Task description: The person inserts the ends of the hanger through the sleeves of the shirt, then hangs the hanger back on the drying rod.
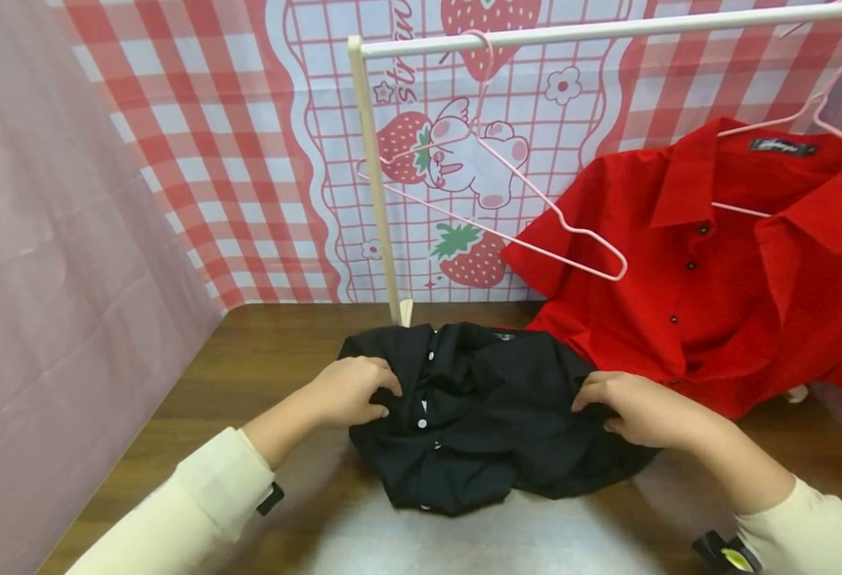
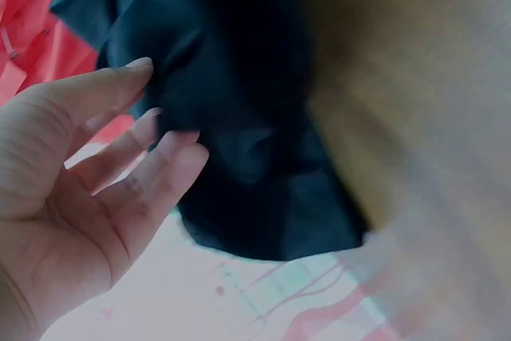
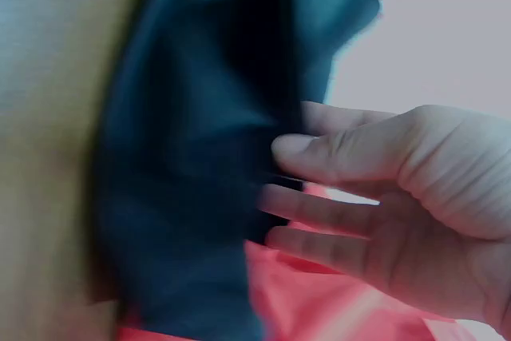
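Observation:
A black button-up shirt (image 1: 536,399) lies crumpled on the wooden table, its white buttons showing left of the middle. At its left side, my left hand (image 1: 356,390) has loosely bent fingertips right at the cloth. In the left wrist view, thumb and fingers (image 2: 172,161) stand apart beside the black fabric. My right hand (image 1: 637,407) is at the shirt's right side. The right wrist view shows its thumb (image 3: 295,149) in front of a fold of black cloth and the index finger partly behind it, pinching the edge.
A white rail (image 1: 608,30) on a pale wooden post (image 1: 372,176) stands behind the shirt. From it hang a bare pink hanger (image 1: 522,172) and, at right, a red shirt (image 1: 629,239) on another hanger. A strawberry-print cloth (image 1: 248,160) covers the back.

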A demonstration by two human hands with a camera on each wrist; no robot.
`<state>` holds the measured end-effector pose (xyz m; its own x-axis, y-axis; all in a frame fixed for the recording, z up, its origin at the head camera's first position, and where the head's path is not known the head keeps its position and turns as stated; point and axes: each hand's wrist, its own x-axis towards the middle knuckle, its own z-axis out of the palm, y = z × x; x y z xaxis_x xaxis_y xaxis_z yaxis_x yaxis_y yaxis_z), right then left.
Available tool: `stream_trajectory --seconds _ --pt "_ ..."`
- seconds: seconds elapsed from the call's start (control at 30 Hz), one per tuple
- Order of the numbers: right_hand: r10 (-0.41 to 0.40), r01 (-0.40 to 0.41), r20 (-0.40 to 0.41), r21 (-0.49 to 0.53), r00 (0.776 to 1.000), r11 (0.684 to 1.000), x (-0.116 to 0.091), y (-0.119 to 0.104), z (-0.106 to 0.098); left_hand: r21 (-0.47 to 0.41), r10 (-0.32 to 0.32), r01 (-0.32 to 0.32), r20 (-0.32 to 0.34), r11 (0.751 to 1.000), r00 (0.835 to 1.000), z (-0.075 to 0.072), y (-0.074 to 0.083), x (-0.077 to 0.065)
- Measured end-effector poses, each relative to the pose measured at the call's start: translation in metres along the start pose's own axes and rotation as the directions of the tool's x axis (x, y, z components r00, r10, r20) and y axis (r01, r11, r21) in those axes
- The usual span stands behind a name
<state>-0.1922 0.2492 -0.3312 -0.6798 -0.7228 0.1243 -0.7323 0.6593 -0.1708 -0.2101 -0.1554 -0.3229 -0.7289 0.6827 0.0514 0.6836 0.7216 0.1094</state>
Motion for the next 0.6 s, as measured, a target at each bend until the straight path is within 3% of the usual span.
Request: stream_trajectory --seconds 0.1,0.2,0.37,0.47,0.6 --pt "0.013 -0.013 0.004 0.018 1.000 1.000 -0.001 0.001 -0.015 -0.025 -0.021 0.020 -0.040 0.999 0.999 -0.015 -0.001 0.007" --pt "0.057 -0.057 -0.065 0.002 0.996 0.998 0.003 0.004 -0.027 -0.034 -0.035 0.031 -0.124 0.999 0.992 -0.025 -0.004 0.021" --pt "0.256 -0.254 -0.121 0.030 0.959 0.967 0.018 0.007 -0.036 -0.070 -0.057 0.041 -0.244 0.997 0.968 -0.029 -0.003 0.054" --pt "0.367 -0.364 -0.111 0.042 0.924 0.930 0.028 0.011 -0.034 -0.102 -0.092 0.070 -0.236 0.992 0.967 -0.024 0.000 0.073" --pt "0.421 -0.420 -0.032 0.031 0.906 0.907 0.041 0.015 -0.028 -0.111 -0.172 0.160 -0.105 0.981 0.980 -0.013 0.005 0.094"
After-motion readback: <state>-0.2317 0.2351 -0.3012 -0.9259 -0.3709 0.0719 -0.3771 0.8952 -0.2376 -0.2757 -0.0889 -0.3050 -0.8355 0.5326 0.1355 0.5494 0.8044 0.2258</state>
